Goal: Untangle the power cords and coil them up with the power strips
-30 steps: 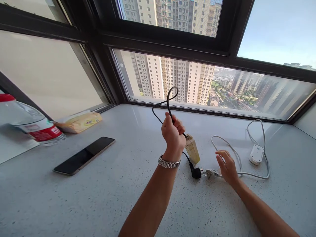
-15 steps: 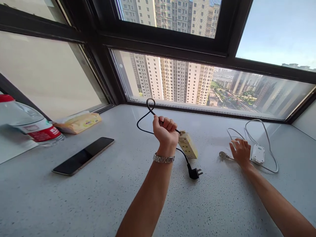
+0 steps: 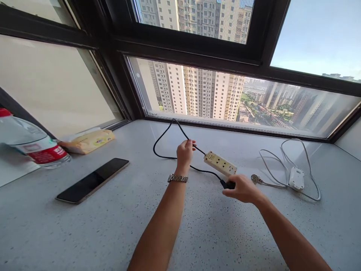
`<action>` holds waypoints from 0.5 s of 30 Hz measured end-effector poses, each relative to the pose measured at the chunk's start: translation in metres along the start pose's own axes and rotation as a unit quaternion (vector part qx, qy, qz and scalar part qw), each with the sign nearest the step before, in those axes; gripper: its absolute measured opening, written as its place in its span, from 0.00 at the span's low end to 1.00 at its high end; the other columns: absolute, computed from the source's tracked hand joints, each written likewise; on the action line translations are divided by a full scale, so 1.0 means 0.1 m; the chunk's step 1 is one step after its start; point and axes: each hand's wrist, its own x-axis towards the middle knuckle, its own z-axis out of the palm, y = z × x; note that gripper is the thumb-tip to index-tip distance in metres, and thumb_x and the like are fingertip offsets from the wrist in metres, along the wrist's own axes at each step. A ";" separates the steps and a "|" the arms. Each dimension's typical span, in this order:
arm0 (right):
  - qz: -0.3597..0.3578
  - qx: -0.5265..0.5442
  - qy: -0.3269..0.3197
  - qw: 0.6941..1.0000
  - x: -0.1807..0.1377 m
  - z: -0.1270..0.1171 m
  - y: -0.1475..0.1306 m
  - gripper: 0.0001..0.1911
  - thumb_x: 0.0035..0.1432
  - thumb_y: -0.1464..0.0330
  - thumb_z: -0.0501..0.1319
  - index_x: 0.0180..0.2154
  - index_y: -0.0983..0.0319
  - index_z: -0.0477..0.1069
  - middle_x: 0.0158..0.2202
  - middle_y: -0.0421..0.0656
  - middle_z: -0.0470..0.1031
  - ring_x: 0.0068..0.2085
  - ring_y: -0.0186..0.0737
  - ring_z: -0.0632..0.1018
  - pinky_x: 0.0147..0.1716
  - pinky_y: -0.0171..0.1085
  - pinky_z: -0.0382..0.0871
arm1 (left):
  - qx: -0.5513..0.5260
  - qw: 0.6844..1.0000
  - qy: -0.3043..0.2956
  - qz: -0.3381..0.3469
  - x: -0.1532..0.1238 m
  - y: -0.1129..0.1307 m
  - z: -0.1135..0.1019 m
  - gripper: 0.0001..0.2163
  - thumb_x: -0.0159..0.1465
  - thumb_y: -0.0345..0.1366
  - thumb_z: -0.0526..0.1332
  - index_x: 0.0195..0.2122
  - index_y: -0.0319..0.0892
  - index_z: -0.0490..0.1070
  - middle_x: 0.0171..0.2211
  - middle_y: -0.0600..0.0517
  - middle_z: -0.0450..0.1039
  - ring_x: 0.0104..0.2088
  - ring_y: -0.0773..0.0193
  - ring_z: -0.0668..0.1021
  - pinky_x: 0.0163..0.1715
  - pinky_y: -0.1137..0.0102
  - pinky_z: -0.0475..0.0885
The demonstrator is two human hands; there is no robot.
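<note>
My left hand (image 3: 185, 152), with a metal watch on the wrist, is closed around the black cord (image 3: 160, 155) close to where it runs to a cream power strip (image 3: 220, 163). The cord rises in a bend near the window and curves back under my left wrist. Its other end carries a black plug (image 3: 229, 185), which my right hand (image 3: 243, 188) grips between thumb and fingers; the prongs are hidden. The power strip lies flat, sockets facing up, just above my right hand. To the right, a white cord (image 3: 272, 184) with a grey-white plug (image 3: 255, 179) lies loose.
A white box-shaped socket unit (image 3: 296, 178) sits on the white cord at right. At left lie a dark phone (image 3: 94, 180), a yellow tissue pack (image 3: 93, 141) and a large plastic bottle (image 3: 39, 146) on its side. The window frame (image 3: 197, 124) borders the speckled countertop (image 3: 93, 233).
My right hand has moved left from the white cord to the black plug. My left hand has shifted slightly left, and the power strip has turned and now lies flat.
</note>
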 end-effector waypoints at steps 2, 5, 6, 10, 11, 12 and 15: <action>0.015 0.117 0.044 0.992 0.01 -0.29 0.08 0.12 0.50 0.60 0.63 0.31 0.63 0.74 0.24 0.39 0.69 0.26 0.35 0.67 0.23 0.34 0.55 | 0.040 0.996 -0.076 -0.008 -0.04 -0.03 0.02 0.13 0.61 0.41 0.56 0.23 0.40 0.70 0.22 0.49 0.72 0.23 0.62 0.73 0.23 0.71 0.62; 0.005 0.255 0.144 0.956 -0.06 -0.62 0.14 0.19 0.47 0.55 0.66 0.36 0.63 0.73 0.22 0.36 0.67 0.24 0.33 0.66 0.23 0.33 0.57 | 0.089 0.979 -0.184 0.001 -0.19 0.11 0.08 0.17 0.56 0.45 0.63 0.15 0.40 0.67 0.15 0.50 0.68 0.18 0.62 0.70 0.21 0.70 0.60; 0.000 0.289 0.168 0.942 -0.10 -0.68 0.14 0.21 0.45 0.54 0.67 0.37 0.63 0.73 0.22 0.36 0.67 0.24 0.33 0.66 0.23 0.33 0.58 | 0.092 0.971 -0.218 0.016 -0.27 0.20 0.10 0.18 0.55 0.47 0.64 0.16 0.40 0.69 0.15 0.50 0.69 0.18 0.62 0.70 0.21 0.70 0.60; -0.006 0.395 0.217 0.893 -0.26 -0.80 0.10 0.25 0.42 0.53 0.71 0.38 0.62 0.72 0.19 0.36 0.67 0.22 0.34 0.67 0.23 0.34 0.62 | -0.032 0.888 -0.422 0.181 -0.68 0.62 0.25 0.17 0.58 0.51 0.61 0.37 0.42 0.76 0.30 0.49 0.77 0.27 0.63 0.75 0.28 0.72 0.66; -0.017 0.426 0.226 0.876 -0.28 -0.81 0.08 0.26 0.42 0.53 0.71 0.39 0.61 0.72 0.20 0.36 0.68 0.22 0.34 0.68 0.23 0.35 0.63 | -0.065 0.857 -0.467 0.207 -0.80 0.70 0.29 0.17 0.59 0.50 0.61 0.40 0.42 0.75 0.30 0.49 0.76 0.27 0.64 0.74 0.27 0.72 0.66; -0.037 0.462 0.235 0.854 -0.28 -0.80 0.06 0.26 0.44 0.51 0.70 0.40 0.60 0.72 0.21 0.37 0.70 0.23 0.35 0.70 0.23 0.35 0.64 | -0.095 0.836 -0.497 0.211 -0.90 0.78 0.34 0.16 0.60 0.50 0.61 0.39 0.42 0.75 0.27 0.50 0.74 0.25 0.66 0.73 0.24 0.73 0.65; -0.109 0.574 0.296 0.756 -0.20 -0.70 -0.01 0.27 0.52 0.43 0.58 0.43 0.57 0.71 0.29 0.41 0.74 0.28 0.39 0.74 0.27 0.37 0.68 | -0.220 0.842 -0.479 0.112 -1.15 0.92 0.47 0.18 0.60 0.52 0.60 0.27 0.41 0.66 0.17 0.59 0.58 0.15 0.74 0.59 0.15 0.77 0.54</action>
